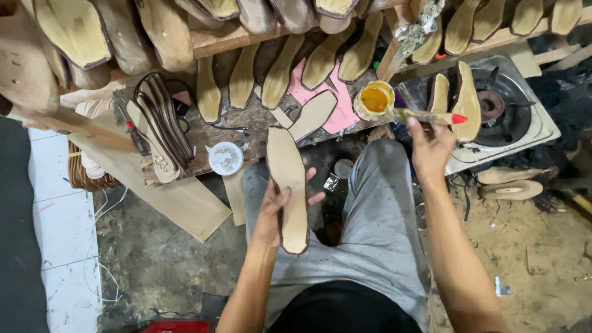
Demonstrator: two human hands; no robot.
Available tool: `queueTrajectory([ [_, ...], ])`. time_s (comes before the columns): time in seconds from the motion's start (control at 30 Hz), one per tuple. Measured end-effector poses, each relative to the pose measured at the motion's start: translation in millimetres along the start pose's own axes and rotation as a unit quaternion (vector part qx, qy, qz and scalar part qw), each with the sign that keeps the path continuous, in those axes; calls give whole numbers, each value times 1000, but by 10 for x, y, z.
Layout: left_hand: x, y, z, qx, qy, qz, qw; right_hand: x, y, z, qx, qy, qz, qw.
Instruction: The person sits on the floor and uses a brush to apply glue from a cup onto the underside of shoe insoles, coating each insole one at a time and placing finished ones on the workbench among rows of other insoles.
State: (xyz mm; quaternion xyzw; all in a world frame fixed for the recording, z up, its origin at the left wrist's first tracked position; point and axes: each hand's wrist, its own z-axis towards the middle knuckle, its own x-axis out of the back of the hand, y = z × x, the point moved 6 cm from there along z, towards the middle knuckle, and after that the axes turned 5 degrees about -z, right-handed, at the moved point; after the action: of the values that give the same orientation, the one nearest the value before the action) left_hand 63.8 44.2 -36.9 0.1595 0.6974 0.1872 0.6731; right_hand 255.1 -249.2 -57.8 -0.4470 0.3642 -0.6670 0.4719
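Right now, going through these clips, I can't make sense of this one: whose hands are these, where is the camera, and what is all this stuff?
The one camera sits on a person's head, looking down at their lap. The left hand has a tan shoe insole in its grip. The right hand holds a red-tipped brush, its bristle end in a small pot of amber liquid, likely glue. Ahead, a wooden bench carries more soles, a pink paper pattern and a white lid. A gas stove stands to the right.
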Motion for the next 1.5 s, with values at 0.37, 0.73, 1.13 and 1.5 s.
queueTrajectory([
  [0.37,-61,90,-549,-7,28,-279,960,-758,-289,609,203,-180,-410,871],
  [0.73,-250,-57,-197,6,18,-225,974,-361,-473,233,49,-160,-290,942],
  [1.13,-621,-245,9,65,-70,-157,983,-528,-1394,-342,30,-166,38,985],
  [1.5,-581,-115,167,20,-13,-111,994,-683,-1829,-874,241,-282,9,929],
])
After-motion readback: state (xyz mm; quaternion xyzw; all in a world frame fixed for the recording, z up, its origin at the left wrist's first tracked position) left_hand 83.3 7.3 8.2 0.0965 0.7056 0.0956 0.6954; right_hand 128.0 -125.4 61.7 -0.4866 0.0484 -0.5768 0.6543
